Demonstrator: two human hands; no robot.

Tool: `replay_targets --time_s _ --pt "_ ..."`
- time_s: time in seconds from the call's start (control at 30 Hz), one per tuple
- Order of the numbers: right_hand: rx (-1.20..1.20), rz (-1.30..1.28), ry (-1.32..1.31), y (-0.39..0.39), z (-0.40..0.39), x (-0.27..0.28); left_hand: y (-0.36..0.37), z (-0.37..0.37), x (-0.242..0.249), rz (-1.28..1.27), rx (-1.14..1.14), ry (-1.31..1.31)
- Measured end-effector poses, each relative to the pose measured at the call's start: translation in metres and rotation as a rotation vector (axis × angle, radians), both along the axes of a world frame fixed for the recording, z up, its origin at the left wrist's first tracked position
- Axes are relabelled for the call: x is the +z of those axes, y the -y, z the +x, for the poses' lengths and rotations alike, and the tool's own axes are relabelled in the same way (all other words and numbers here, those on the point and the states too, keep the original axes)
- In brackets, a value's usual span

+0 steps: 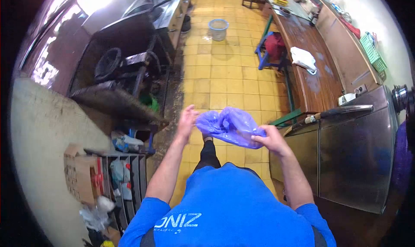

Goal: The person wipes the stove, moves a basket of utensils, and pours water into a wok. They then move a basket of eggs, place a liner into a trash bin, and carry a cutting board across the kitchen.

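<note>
A thin purple plastic bag (235,124) spreads out in front of my body at about waist height, crumpled, with its mouth seeming to gape toward me. My right hand (272,140) pinches the bag's right end between thumb and fingers. Beside the bag's left end is my left hand (187,122), its fingers loosely stretched and apart. Those fingertips are close to the plastic, but no grip on it shows. What is inside the bag, if anything, cannot be made out.
Yellow floor tiles run ahead to a basket with a blue rim (218,29). To the right stand a wooden table (317,74) with a white cloth (303,59), a blue stool (262,52) and a metal cabinet (359,152). A dark rack (135,173) and cardboard box (80,178) stand left.
</note>
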State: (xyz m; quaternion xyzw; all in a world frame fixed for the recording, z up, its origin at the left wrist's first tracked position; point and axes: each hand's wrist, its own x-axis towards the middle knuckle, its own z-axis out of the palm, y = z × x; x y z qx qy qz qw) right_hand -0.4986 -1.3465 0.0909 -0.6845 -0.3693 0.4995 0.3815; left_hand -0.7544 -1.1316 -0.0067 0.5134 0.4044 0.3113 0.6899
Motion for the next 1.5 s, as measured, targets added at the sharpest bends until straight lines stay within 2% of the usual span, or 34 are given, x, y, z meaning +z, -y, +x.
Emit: replay_targets --time_s 0.03,0.07,0.1,0.13,0.17,0.2,0.27,0.4,0.43,0.47,0.5,0.53,0.6,0.63,0.67,0.73,0.77,0.8,0.87,0.9,0.93,0.97,1.0,1.07,1.1,1.13,1.17,1.23,1.27,1.3,1.33,1.4,1.47,1.5 --pt "-0.019 0.052 -0.042 -0.013 -0.002 -0.008 0.003 0.027 -0.008 0.235 -0.155 -0.024" --pt "0.003 0.044 -0.015 -0.029 -0.001 -0.009 0.007 0.050 -0.011 0.342 -0.415 -0.100" --pt "0.028 0.139 -0.115 -0.045 0.002 -0.017 0.011 0.073 -0.008 0.452 -0.675 -0.175" --pt "0.049 0.235 -0.213 -0.062 0.007 -0.024 0.012 0.096 0.013 0.300 -0.825 -0.165" --pt "0.081 0.204 -0.322 -0.082 0.009 0.000 0.009 0.118 0.002 0.254 -0.908 -0.060" --pt "0.108 0.221 -0.422 -0.096 0.022 -0.012 0.002 0.133 0.016 0.339 -0.978 -0.197" --pt "-0.113 0.222 -0.491 -0.121 0.039 0.019 -0.028 0.161 0.005 0.308 -1.054 -0.270" --pt "-0.646 0.450 -0.482 -0.139 0.126 0.041 -0.149 0.197 -0.003 0.196 -0.899 -0.336" --pt "-0.787 0.528 -0.482 -0.130 0.154 0.021 -0.180 0.197 -0.001 0.138 -0.850 -0.193" --pt "-0.993 0.509 -0.413 -0.136 0.159 0.032 -0.216 0.199 0.009 0.098 -0.795 -0.047" --pt "-1.045 0.523 -0.441 -0.127 0.175 0.026 -0.248 0.201 0.029 0.163 -0.835 -0.200" --pt "-1.020 0.500 -0.406 -0.122 0.191 0.019 -0.274 0.203 0.050 0.226 -0.865 -0.353" --pt "-1.005 0.413 -0.408 -0.136 0.209 0.003 -0.311 0.219 0.062 0.081 -0.793 -0.200" --pt "-0.993 0.396 -0.388 -0.148 0.219 -0.008 -0.322 0.233 0.065 0.101 -0.705 -0.077" --pt "-0.950 0.363 -0.337 -0.159 0.229 -0.016 -0.331 0.247 0.069 0.106 -0.707 -0.082" --pt "-0.743 0.306 -0.191 -0.191 0.259 -0.033 -0.340 0.285 0.110 -0.423 -0.391 0.246" --pt "-0.747 0.199 -0.084 -0.215 0.267 -0.034 -0.347 0.301 0.107 -0.429 -0.425 0.299" --pt "-0.611 0.165 -0.019 -0.242 0.274 -0.018 -0.361 0.322 0.094 -0.420 -0.414 0.294" --pt "-0.303 0.066 0.231 -0.282 0.304 -0.014 -0.390 0.356 0.071 -0.093 -0.556 0.091" --pt "-0.290 0.084 0.224 -0.301 0.329 -0.022 -0.401 0.369 0.095 -0.112 -0.473 0.137" --pt "-0.395 -0.023 0.292 -0.316 0.356 -0.037 -0.420 0.382 0.107 -0.229 -0.236 0.371" --pt "-0.499 -0.133 0.362 -0.330 0.381 -0.050 -0.446 0.385 0.118 -0.185 -0.162 0.432" --pt "-0.640 -0.039 0.182 -0.348 0.400 -0.051 -0.472 0.387 0.131 -0.139 -0.085 0.498" --pt "-0.510 -0.148 0.316 -0.390 0.436 -0.056 -0.497 0.397 0.138 -0.099 -0.045 0.493" --pt "-0.492 -0.148 0.311 -0.410 0.445 -0.055 -0.498 0.407 0.135 0.003 -0.001 0.305" --pt "-0.366 -0.005 0.524 -0.435 0.449 -0.051 -0.495 0.416 0.131 0.095 0.039 0.113" --pt "-0.231 0.142 0.730 -0.458 0.450 -0.047 -0.487 0.428 0.126 0.207 -0.047 -0.011" --pt "-0.160 0.246 0.362 -0.509 0.435 -0.020 -0.469 0.459 0.101 0.561 -0.350 -0.329" --pt "-0.074 0.267 0.374 -0.531 0.430 -0.025 -0.463 0.476 0.085 0.607 -0.479 -0.271" --pt "-0.008 0.191 0.379 -0.553 0.422 -0.003 -0.455 0.494 0.104 0.617 -0.595 -0.300" --pt "-0.010 0.187 0.382 -0.572 0.425 -0.014 -0.457 0.509 0.095 0.615 -0.600 -0.219" --pt "-0.089 0.164 0.375 -0.611 0.437 -0.066 -0.485 0.523 0.083 0.327 -0.456 -0.059" --pt "-0.118 0.041 0.410 -0.624 0.465 -0.128 -0.534 0.515 0.108 -0.001 -0.072 0.109" --pt "-0.134 -0.075 0.442 -0.625 0.479 -0.147 -0.562 0.507 0.136 -0.168 0.016 0.512"
